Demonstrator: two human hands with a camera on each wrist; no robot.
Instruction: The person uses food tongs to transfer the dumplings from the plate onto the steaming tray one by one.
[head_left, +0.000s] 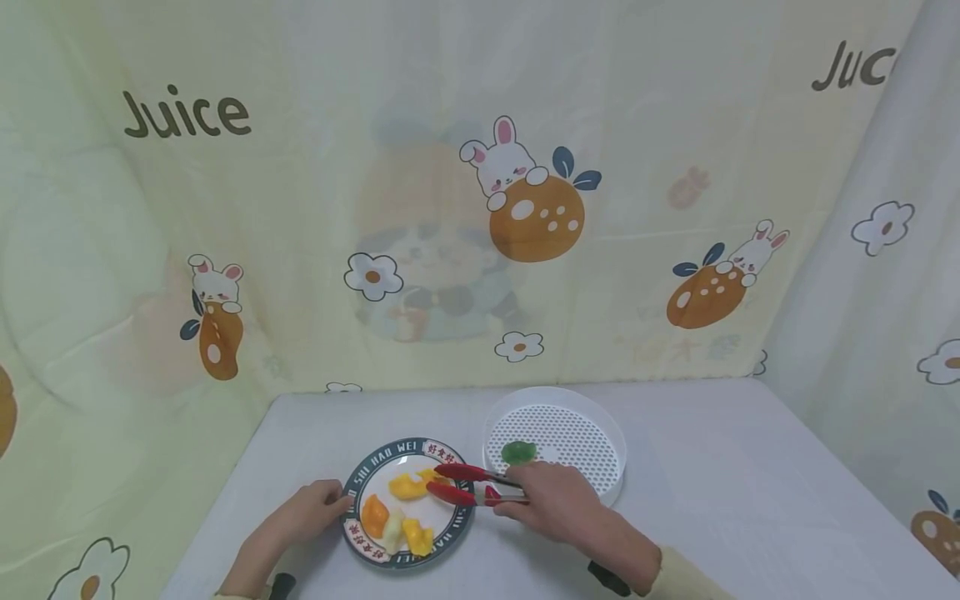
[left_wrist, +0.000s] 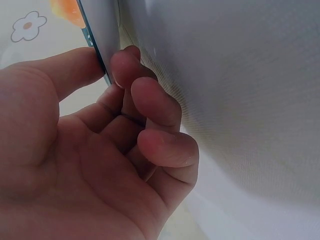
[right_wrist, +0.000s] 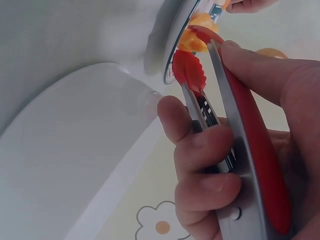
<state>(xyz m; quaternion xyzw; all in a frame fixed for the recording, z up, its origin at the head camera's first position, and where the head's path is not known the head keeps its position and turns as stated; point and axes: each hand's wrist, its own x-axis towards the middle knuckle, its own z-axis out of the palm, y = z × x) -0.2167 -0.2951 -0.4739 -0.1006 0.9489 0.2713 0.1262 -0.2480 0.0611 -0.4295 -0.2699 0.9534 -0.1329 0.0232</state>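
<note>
A round plate [head_left: 358, 543] with a dark lettered rim lies near the table's front edge and carries several yellow and orange food pieces [head_left: 408, 486]. My left hand [head_left: 321, 502] pinches the plate's left rim [left_wrist: 99, 50] between thumb and curled fingers. My right hand [head_left: 551, 498] grips red-tipped metal tongs [head_left: 468, 484], seen close up as tongs [right_wrist: 227, 120] in the right wrist view. Their tips stand apart over the yellow piece on the plate's right side. A white perforated round tray [head_left: 592, 433] behind the right hand holds one green piece [head_left: 518, 452].
A white cloth covers the table [head_left: 750, 467]. A pale yellow curtain printed with rabbits and the word Juice [head_left: 187, 115] hangs close behind and along both sides. Bare cloth stretches to the right of the tray.
</note>
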